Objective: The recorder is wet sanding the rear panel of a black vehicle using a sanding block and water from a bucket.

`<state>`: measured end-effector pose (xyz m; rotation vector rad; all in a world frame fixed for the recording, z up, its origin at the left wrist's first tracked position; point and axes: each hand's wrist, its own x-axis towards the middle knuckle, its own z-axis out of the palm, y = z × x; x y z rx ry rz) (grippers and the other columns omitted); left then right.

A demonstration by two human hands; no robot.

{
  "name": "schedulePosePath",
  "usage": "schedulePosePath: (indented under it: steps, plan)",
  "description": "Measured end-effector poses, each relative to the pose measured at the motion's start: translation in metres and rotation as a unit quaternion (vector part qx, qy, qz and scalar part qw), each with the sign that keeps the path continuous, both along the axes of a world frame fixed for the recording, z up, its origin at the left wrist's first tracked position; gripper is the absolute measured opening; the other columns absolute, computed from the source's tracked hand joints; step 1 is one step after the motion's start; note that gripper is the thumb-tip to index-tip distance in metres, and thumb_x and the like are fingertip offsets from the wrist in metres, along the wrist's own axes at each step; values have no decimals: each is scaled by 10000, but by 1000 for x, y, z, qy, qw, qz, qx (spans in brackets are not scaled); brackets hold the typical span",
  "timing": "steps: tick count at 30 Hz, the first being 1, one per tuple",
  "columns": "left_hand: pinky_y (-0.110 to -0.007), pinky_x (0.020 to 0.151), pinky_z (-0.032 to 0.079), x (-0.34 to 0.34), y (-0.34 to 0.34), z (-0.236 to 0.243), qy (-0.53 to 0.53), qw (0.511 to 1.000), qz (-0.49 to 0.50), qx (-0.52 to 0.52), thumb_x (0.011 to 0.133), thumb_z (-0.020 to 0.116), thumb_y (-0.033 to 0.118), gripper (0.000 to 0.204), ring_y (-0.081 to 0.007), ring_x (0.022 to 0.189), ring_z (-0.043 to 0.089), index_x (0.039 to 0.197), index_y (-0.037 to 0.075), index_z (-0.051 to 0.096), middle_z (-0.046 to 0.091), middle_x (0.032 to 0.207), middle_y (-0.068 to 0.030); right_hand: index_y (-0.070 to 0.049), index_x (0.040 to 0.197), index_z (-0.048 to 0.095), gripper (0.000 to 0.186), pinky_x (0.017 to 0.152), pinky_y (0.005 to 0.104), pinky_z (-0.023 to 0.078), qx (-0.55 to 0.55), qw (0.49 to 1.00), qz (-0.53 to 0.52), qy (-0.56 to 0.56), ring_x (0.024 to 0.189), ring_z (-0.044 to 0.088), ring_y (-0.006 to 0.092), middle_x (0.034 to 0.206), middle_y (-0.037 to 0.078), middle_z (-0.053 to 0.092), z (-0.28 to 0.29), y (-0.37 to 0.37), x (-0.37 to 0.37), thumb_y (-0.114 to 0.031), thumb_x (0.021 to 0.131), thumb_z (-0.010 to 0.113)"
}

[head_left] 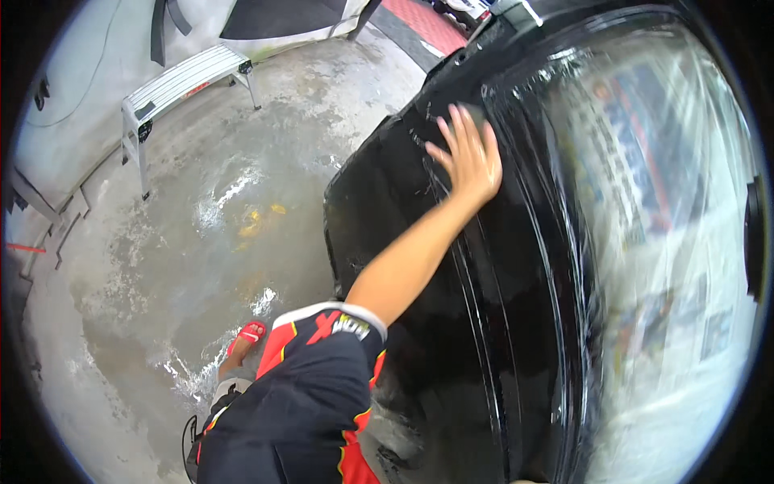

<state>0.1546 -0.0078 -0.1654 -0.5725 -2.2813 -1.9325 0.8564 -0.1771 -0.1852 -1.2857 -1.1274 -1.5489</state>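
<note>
My left hand [472, 165] lies palm down on a black, glossy car body panel [419, 218], fingers stretched and spread. The skin and the panel around it look wet. A dull grey patch [474, 114] shows by the fingertips; whether it is a thin pad or a reflection, I cannot tell. From a dark short sleeve with red and yellow trim, my left arm reaches up and across to the right. Long ridges run down the panel to the right of the hand. My right hand is out of view; only a pale sliver, too small to make out, touches the bottom edge.
Clear plastic sheeting [645, 323] with printed paper under it covers the area right of the panel. A silver folding step platform [189, 77] stands at the upper left. The grey concrete floor [185, 266] has wet, shiny patches. Dark parts hang on the wall behind.
</note>
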Motion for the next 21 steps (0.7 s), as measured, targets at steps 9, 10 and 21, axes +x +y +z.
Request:
schedulePosePath:
  steps: [9, 10, 21]
  plan:
    - [-714, 1098, 47, -139, 6, 43, 231, 965, -34, 117, 1023, 382, 339, 591, -435, 1473, 104, 1529, 68, 243, 175, 1613, -123, 199, 1314, 400, 504, 1048, 493, 403, 45, 993, 28, 106, 1296, 449, 423, 1411, 341, 415, -23, 65, -91, -216, 1031, 439]
    - [-703, 1104, 38, -132, 2, 32, 246, 956, -78, 139, 1011, 400, 307, 597, -433, 1475, 103, 1534, 68, 236, 176, 1612, -129, 196, 1316, 400, 503, 1049, 491, 401, 51, 992, 18, 115, 1295, 450, 421, 1410, 340, 416, -17, 60, -95, -216, 1031, 439]
    - [-636, 1148, 59, -192, 0, 51, 394, 889, -164, 166, 971, 468, 267, 599, -386, 1475, 163, 1514, 86, 292, 228, 1599, -109, 164, 1339, 400, 501, 1061, 475, 387, 82, 964, -2, 253, 1284, 461, 407, 1405, 332, 428, -1, 42, -161, -226, 1028, 446]
